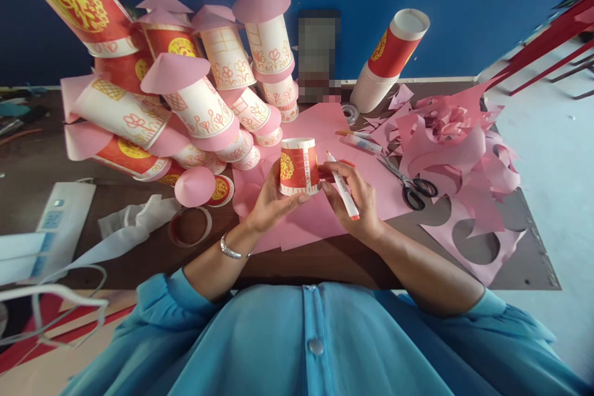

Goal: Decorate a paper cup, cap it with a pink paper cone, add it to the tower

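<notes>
My left hand [269,205] is closed around the lower side of a red and white paper cup [299,164] with a yellow printed emblem. Short strokes run along the cup's top and bottom bands. A white marker [342,187] with orange ends lies across the fingers of my right hand [362,204], its tip pointing up and away from me. The right fingertips come close to the cup's right side; whether they touch it I cannot tell. Beneath both hands are sheets of pink paper [301,232].
Decorated cups with pink cone roofs [262,3] are piled at left. Further right are a cup stack [375,83], two more markers [359,142], scissors [408,185] and pink scraps [445,142]. A tape roll [190,227] and a white power strip [62,223] lie at front left.
</notes>
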Tool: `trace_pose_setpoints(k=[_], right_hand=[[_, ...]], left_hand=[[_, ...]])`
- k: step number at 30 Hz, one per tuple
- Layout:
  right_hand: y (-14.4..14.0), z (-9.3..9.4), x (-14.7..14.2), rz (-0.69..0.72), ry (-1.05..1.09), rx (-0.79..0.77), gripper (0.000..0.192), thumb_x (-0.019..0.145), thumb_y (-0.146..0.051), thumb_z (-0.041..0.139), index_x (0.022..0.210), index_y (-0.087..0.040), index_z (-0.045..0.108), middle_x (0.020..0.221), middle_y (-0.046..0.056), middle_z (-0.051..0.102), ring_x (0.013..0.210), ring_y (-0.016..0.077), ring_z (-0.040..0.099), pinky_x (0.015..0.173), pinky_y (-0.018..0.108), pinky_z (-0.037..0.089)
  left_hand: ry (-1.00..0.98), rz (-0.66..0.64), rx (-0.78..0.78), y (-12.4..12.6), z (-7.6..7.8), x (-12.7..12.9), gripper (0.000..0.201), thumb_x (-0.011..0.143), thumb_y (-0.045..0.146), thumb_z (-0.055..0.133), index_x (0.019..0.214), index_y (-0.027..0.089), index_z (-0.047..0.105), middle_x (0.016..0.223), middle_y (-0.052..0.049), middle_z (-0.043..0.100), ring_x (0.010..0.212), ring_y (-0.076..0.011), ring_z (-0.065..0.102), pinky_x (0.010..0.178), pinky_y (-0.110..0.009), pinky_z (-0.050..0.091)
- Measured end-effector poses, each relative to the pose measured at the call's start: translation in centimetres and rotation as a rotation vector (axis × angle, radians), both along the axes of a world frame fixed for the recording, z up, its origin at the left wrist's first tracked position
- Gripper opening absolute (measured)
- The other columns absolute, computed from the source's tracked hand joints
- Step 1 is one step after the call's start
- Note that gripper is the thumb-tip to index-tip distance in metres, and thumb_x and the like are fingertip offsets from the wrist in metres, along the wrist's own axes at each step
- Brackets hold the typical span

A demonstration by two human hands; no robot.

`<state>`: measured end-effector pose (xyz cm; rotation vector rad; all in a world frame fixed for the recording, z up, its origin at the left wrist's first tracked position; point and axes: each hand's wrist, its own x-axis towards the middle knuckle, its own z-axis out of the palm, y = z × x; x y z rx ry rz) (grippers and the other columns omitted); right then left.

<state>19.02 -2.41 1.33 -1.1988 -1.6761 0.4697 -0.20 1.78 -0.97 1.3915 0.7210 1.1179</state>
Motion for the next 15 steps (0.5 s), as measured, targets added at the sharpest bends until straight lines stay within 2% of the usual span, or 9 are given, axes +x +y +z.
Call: trace_pose_setpoints(k=[4, 7, 10, 15], right_hand=[[0.1, 0.2, 0.5, -0.013, -0.006, 0.128, 0.030, 0.106, -0.034, 0.056, 0.134, -0.026, 0.063, 0.108, 0.008, 0.076, 0.087, 0.0198, 0.075, 0.077, 0.034, 0.063], [0.1, 0.8, 0.7, -0.054, -0.094, 0.289, 0.032, 0.105, -0.035, 0.055, 0.135, -0.027, 0.066, 0.099, 0.008, 0.074, 0.078, 0.0208, 0.071, 0.072, 0.036, 0.063], [-0.1, 1.4, 0.5, -0.013, -0.182, 0.404, 0.032, 0.102, -0.027, 0.059, 0.134, -0.026, 0.064, 0.090, 0.005, 0.075, 0.071, 0.0195, 0.071, 0.064, 0.032, 0.061], [-0.4, 1.5, -0.3, 0.032, -0.157, 0.463, 0.022, 0.098, -0.021, 0.064, 0.119, -0.021, 0.061, 0.083, 0.005, 0.075, 0.068, 0.0183, 0.073, 0.059, 0.028, 0.060]], left_hand=[[0.100, 0.032, -0.034, 0.0, 0.6, -0.3, 0.066, 0.080, 0.053, 0.086, 0.130, 0.025, 0.055, 0.114, -0.009, 0.076, 0.098, -0.0287, 0.076, 0.085, -0.047, 0.065], [0.167, 0.089, -0.028, 0.0, 0.9, -0.4, 0.066, 0.079, 0.054, 0.087, 0.129, 0.025, 0.055, 0.115, -0.008, 0.074, 0.102, -0.0298, 0.075, 0.089, -0.050, 0.064], [0.193, 0.109, -0.020, 0.0, 1.0, -0.3, 0.064, 0.078, 0.055, 0.086, 0.127, 0.027, 0.055, 0.121, -0.007, 0.071, 0.111, -0.0306, 0.072, 0.094, -0.054, 0.063], [0.238, 0.107, 0.029, 0.1, 0.6, -0.2, 0.072, 0.077, 0.057, 0.086, 0.130, 0.023, 0.052, 0.120, -0.009, 0.069, 0.107, -0.0289, 0.072, 0.089, -0.047, 0.064]])
